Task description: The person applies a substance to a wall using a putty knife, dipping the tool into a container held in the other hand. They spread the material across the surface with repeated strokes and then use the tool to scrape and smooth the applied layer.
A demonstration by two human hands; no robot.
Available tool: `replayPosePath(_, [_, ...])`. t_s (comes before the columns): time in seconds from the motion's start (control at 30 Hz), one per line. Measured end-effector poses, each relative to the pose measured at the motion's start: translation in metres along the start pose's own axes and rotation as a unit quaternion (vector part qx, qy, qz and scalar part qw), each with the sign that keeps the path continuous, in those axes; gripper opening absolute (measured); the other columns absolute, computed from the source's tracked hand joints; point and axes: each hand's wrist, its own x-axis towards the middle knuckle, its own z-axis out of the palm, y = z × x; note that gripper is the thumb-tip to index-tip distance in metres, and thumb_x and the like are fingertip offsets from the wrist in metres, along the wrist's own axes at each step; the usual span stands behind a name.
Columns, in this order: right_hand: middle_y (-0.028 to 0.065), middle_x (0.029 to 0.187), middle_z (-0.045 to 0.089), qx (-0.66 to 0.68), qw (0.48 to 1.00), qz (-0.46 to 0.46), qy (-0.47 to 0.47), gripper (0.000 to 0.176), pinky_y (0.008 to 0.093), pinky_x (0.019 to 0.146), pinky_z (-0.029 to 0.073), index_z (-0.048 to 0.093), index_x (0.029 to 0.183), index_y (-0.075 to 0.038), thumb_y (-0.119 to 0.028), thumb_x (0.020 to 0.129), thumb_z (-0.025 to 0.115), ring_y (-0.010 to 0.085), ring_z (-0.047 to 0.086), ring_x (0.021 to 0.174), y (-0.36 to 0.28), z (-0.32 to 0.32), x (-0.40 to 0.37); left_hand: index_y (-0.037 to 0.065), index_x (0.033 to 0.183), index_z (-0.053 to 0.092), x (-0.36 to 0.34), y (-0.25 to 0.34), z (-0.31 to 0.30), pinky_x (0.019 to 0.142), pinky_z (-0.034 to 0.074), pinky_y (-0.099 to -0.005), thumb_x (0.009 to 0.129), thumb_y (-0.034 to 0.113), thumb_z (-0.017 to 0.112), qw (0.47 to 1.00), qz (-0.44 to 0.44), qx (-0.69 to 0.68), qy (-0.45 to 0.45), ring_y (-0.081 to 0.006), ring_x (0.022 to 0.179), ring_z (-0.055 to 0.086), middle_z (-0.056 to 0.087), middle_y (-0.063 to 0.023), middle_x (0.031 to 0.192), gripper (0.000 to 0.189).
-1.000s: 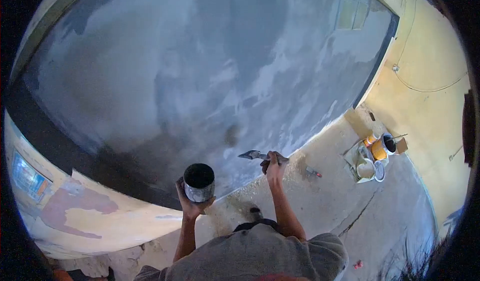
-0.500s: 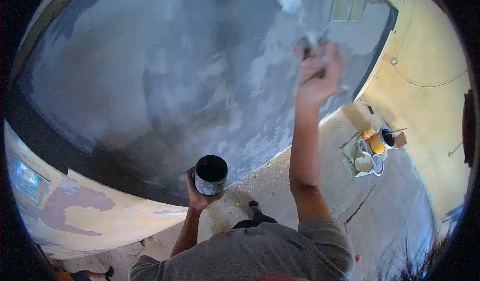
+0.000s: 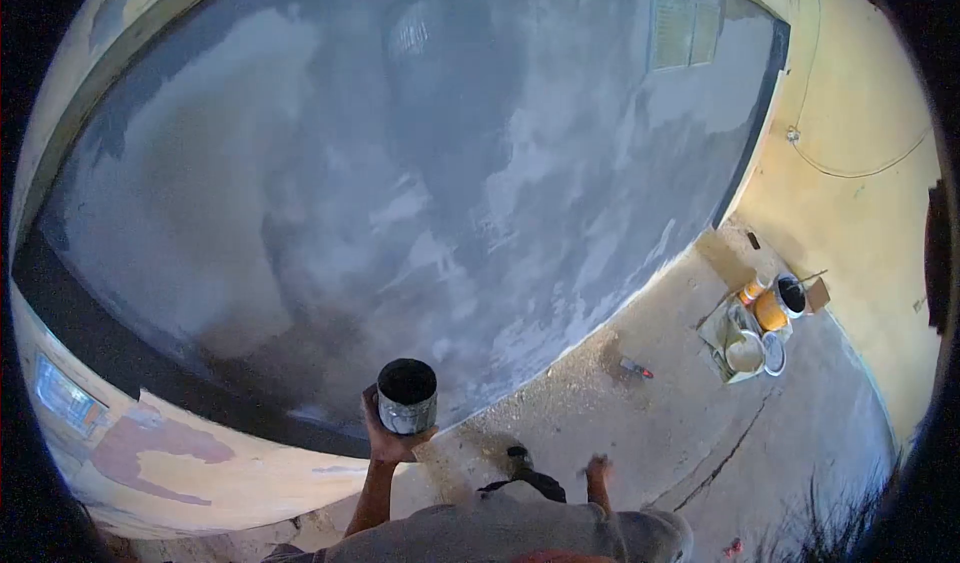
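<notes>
My left hand is wrapped round a metal can from its left side and below. The can is upright, and its open top shows a dark inside. My right hand is low beside my body, small and blurred, and I cannot make out its fingers or anything in them. Ahead stands a large wall panel with patchy grey and blue-grey coating and a dark border. A small tool with a red end lies on the concrete floor ahead of my right hand.
At the right, a yellow bucket, a pale open container and a round lid stand together near a yellow wall. A long crack runs across the floor. A dark shoe shows below me.
My right hand has dropped from in front of the panel to beside my body. My left hand still holds the can, now slightly lower in view. The tool on the floor has come into view.
</notes>
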Motion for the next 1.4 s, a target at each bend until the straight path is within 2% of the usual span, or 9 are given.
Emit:
replayPosePath(0.13, [0.0191,0.112,0.065,-0.327,0.935,0.121,0.069,0.044,0.0496,0.082,0.052,0.068,0.106,-0.005,-0.041,0.088,0.05,0.0346,0.064,0.1,0.086,-0.005,-0.002,0.007,0.127,0.032,0.0,-0.016,0.019,0.089,0.045,-0.0416,0.052,0.028,0.092,0.993,-0.064,-0.096,0.028,-0.0259,0.105,0.053,0.051,-0.0122,0.117,0.098])
replayPosePath(0.47, [0.0058,0.08,0.056,0.288,0.957,-0.021,-0.026,0.031,0.0348,0.05,0.045,0.057,0.094,-0.009,-0.038,0.084,0.062,0.0184,0.053,0.06,-0.1,0.069,0.135,0.008,0.141,0.021,0.019,0.007,0.079,0.093,0.048,-0.0427,0.058,0.026,0.09,0.976,-0.093,-0.184,0.064,-0.0293,0.113,0.053,0.05,-0.0151,0.125,0.11])
replayPosePath(0.5, [0.0055,0.076,0.055,0.541,0.827,0.148,0.032,0.03,0.0359,0.047,0.044,0.053,0.095,-0.01,-0.037,0.084,0.062,0.0185,0.051,0.057,-0.151,0.06,0.108,0.008,0.143,0.018,0.02,0.012,0.088,0.094,0.048,-0.0422,0.057,0.025,0.091,0.968,-0.098,-0.214,0.082,-0.0296,0.113,0.053,0.049,-0.0149,0.127,0.114])
replayPosePath(0.73, [0.0053,0.07,0.053,0.692,0.605,0.279,0.278,0.036,0.0348,0.044,0.042,0.048,0.091,-0.01,-0.043,0.086,0.061,0.0184,0.049,0.054,-0.287,0.027,0.031,0.009,0.144,0.013,0.043,0.016,0.112,0.096,0.045,-0.041,0.053,0.019,0.093,0.988,-0.062,-0.137,0.023,-0.0277,0.115,0.05,0.045,-0.0145,0.131,0.122])
replayPosePath(0.8, [0.0057,0.069,0.053,0.585,0.791,0.129,0.124,0.043,0.0333,0.044,0.041,0.047,0.09,-0.01,-0.052,0.087,0.058,0.0174,0.051,0.054,-0.247,0.02,0.047,0.009,0.142,0.018,0.046,0.011,0.116,0.095,0.046,-0.041,0.051,0.018,0.093,0.995,-0.03,-0.093,0.017,-0.0271,0.113,0.051,0.047,-0.0131,0.127,0.118])
replayPosePath(1.0, [0.0028,0.055,0.045,0.464,0.862,0.109,0.173,0.051,0.0269,0.04,0.035,0.049,0.085,-0.01,-0.061,0.09,0.049,0.0136,0.045,0.045,-0.217,-0.1,0.053,0.007,0.143,0.019,0.034,0.013,0.125,0.097,0.043,-0.0423,0.048,0.023,0.094,0.968,-0.068,-0.223,0.09,-0.0284,0.114,0.05,0.046,-0.0126,0.127,0.122])
replayPosePath(1.07, [0.0017,0.053,0.042,0.391,0.874,-0.122,0.262,0.049,0.0269,0.037,0.032,0.05,0.082,-0.009,-0.057,0.091,0.05,0.0121,0.042,0.041,-0.167,-0.12,0.095,0.007,0.145,0.015,0.028,0.002,0.113,0.097,0.043,-0.0424,0.047,0.024,0.094,0.982,-0.061,-0.16,0.077,-0.029,0.115,0.049,0.045,-0.0132,0.13,0.127])
replayPosePath(1.27, [0.0056,0.067,0.06,0.089,0.855,-0.243,0.449,0.039,0.0265,0.045,0.039,0.055,0.086,-0.007,-0.046,0.094,0.053,0.0117,0.05,0.049,-0.171,-0.21,0.039,0.008,0.148,0.009,-0.011,-0.018,0.084,0.1,0.04,-0.0436,0.044,0.029,0.095,0.976,-0.071,-0.176,0.109,-0.0298,0.121,0.043,0.038,-0.0133,0.137,0.137])
replayPosePath(1.4, [0.0214,0.102,0.066,0.05,0.946,-0.25,0.2,0.045,0.0366,0.078,0.05,0.052,0.118,0.0,-0.038,0.093,0.054,0.035,0.064,0.095,-0.119,-0.238,0.001,0.008,0.149,0.007,-0.051,-0.058,0.042,0.102,0.036,-0.0467,0.046,0.034,0.094,0.973,-0.122,-0.162,0.113,-0.0303,0.126,0.039,0.034,-0.0139,0.139,0.138])
